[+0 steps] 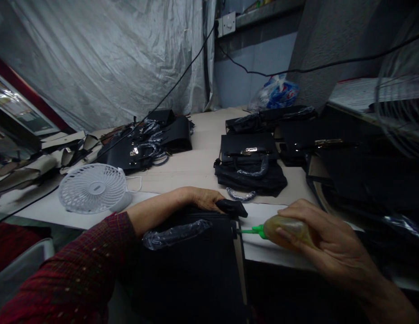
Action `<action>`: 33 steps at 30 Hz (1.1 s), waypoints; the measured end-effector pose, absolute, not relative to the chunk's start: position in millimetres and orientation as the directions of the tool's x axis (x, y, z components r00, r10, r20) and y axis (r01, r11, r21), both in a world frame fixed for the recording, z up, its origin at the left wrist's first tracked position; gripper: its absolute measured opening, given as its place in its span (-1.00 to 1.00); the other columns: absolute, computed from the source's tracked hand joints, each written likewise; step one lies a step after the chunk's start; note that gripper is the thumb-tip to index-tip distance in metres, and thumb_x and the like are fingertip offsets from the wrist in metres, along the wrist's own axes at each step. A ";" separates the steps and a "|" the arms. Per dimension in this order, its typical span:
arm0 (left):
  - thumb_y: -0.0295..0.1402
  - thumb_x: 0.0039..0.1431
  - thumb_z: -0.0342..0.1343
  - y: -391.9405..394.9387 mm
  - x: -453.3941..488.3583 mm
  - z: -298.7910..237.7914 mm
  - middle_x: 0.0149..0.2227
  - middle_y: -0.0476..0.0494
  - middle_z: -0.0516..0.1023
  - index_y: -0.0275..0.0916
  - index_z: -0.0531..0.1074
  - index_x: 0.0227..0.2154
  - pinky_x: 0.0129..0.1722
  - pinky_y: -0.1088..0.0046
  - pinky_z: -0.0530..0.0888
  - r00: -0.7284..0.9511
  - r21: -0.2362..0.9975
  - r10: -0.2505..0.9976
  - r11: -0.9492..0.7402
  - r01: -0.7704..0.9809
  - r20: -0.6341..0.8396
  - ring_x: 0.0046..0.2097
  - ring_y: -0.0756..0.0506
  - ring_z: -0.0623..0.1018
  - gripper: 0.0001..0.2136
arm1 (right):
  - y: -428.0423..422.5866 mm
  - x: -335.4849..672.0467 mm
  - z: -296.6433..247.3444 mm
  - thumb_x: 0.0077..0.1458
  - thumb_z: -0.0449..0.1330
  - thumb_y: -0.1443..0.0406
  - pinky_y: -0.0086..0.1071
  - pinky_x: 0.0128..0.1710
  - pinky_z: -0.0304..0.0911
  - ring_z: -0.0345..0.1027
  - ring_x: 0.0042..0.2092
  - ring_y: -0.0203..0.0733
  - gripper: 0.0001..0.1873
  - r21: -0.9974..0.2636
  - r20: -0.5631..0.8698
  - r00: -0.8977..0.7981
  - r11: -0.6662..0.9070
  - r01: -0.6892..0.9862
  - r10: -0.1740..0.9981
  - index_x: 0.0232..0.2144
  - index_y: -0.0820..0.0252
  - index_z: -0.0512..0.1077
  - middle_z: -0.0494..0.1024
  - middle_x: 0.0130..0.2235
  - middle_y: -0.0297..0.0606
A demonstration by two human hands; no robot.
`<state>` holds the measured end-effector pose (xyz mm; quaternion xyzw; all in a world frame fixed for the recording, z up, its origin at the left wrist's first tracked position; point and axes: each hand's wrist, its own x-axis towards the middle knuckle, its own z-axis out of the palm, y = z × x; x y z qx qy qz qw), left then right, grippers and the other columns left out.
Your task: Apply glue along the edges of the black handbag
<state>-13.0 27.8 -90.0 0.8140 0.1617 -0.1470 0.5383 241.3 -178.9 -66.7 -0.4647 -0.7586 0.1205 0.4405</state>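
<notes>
A black handbag (pixel 189 270) stands upright close in front of me, its near handle (pixel 177 234) wrapped in clear plastic. My left hand (pixel 204 198) reaches over the bag's top edge and grips it near a black flap (pixel 232 208); part of the fingers is hidden behind the bag. In my right hand (pixel 317 243) is a squeeze bottle (pixel 289 231) of yellowish liquid, lying level. Its thin green nozzle (pixel 253 230) points left, and the tip meets the bag's upper right side edge.
A white fan (pixel 94 188) stands on the table at the left. Black handbags (pixel 248 148) lie at the middle back, with more bags (pixel 145 139) at the left and a dark pile (pixel 365 180) at the right. A black cable (pixel 182 76) crosses above the table.
</notes>
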 end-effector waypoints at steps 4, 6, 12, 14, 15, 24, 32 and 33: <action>-0.23 0.18 0.29 25.1 -12.5 -86.1 -0.04 -0.06 0.65 -0.17 0.56 0.00 0.10 0.23 0.47 0.904 0.833 0.105 -0.356 0.424 -0.415 -0.05 -0.13 0.58 -0.66 | -178.6 242.4 -68.9 0.27 0.22 0.21 -0.34 -0.36 0.34 0.42 -0.30 -0.19 -0.84 -0.581 0.574 -0.148 0.528 0.620 0.805 -0.10 0.01 0.44 0.49 -0.25 -0.31; -0.23 0.17 0.29 24.1 -12.7 -84.8 -0.03 -0.06 0.64 -0.18 0.55 0.03 0.13 0.22 0.46 0.903 0.837 0.094 -0.346 0.424 -0.418 -0.03 -0.14 0.58 -0.63 | -178.4 242.9 -69.5 0.27 0.20 0.21 -0.34 -0.36 0.35 0.42 -0.29 -0.19 -0.86 -0.592 0.554 -0.182 0.538 0.600 0.812 -0.11 0.00 0.44 0.49 -0.25 -0.32; -0.22 0.16 0.31 24.9 -13.3 -87.2 -0.04 -0.07 0.65 -0.19 0.57 -0.01 0.10 0.20 0.48 0.906 0.833 0.115 -0.361 0.420 -0.407 -0.05 -0.14 0.59 -0.65 | -175.0 239.8 -69.1 0.29 0.20 0.21 -0.35 -0.34 0.33 0.41 -0.28 -0.20 -0.85 -0.550 0.603 -0.168 0.559 0.621 0.780 -0.09 0.02 0.42 0.48 -0.23 -0.31; -0.22 0.15 0.31 25.1 -13.2 -87.8 -0.02 -0.08 0.64 -0.17 0.56 0.01 0.13 0.18 0.46 0.905 0.836 0.110 -0.349 0.423 -0.412 -0.04 -0.15 0.59 -0.63 | -174.3 238.5 -68.3 0.29 0.20 0.22 -0.35 -0.36 0.33 0.42 -0.29 -0.20 -0.87 -0.553 0.589 -0.195 0.566 0.611 0.785 -0.11 0.01 0.42 0.48 -0.25 -0.31; -0.22 0.16 0.31 25.0 -13.1 -87.7 -0.02 -0.08 0.64 -0.17 0.55 0.03 0.14 0.17 0.45 0.904 0.839 0.104 -0.341 0.424 -0.415 -0.03 -0.15 0.59 -0.63 | -174.4 238.0 -67.5 0.30 0.19 0.22 -0.35 -0.37 0.32 0.42 -0.30 -0.19 -0.88 -0.562 0.575 -0.209 0.568 0.601 0.791 -0.11 0.01 0.42 0.48 -0.26 -0.31; -0.26 0.16 0.31 21.8 -12.8 -82.8 -0.01 -0.07 0.64 -0.18 0.54 0.04 0.15 0.16 0.45 0.907 0.844 0.109 -0.335 0.419 -0.407 -0.01 -0.15 0.58 -0.62 | -176.5 235.5 -57.6 0.27 0.20 0.23 -0.39 -0.41 0.34 0.44 -0.34 -0.20 -0.91 -0.562 0.593 -0.235 0.605 0.564 0.770 -0.17 0.02 0.46 0.52 -0.30 -0.32; -0.27 0.15 0.31 20.2 -9.8 -80.7 0.00 -0.07 0.63 -0.19 0.55 0.03 0.17 0.16 0.43 0.915 0.865 0.094 -0.301 0.402 -0.393 0.01 -0.16 0.57 -0.63 | -178.2 236.9 -63.5 0.27 0.21 0.20 -0.34 -0.37 0.36 0.45 -0.30 -0.16 -0.87 -0.577 0.583 -0.196 0.572 0.584 0.788 -0.12 0.00 0.44 0.52 -0.27 -0.29; -0.26 0.15 0.31 19.7 -9.5 -80.0 0.02 -0.07 0.61 -0.20 0.54 0.05 0.17 0.16 0.43 0.922 0.874 0.085 -0.296 0.386 -0.378 0.04 -0.17 0.56 -0.60 | -179.1 236.9 -62.9 0.28 0.20 0.22 -0.37 -0.40 0.35 0.45 -0.32 -0.18 -0.90 -0.595 0.552 -0.234 0.575 0.562 0.800 -0.15 0.01 0.44 0.51 -0.29 -0.31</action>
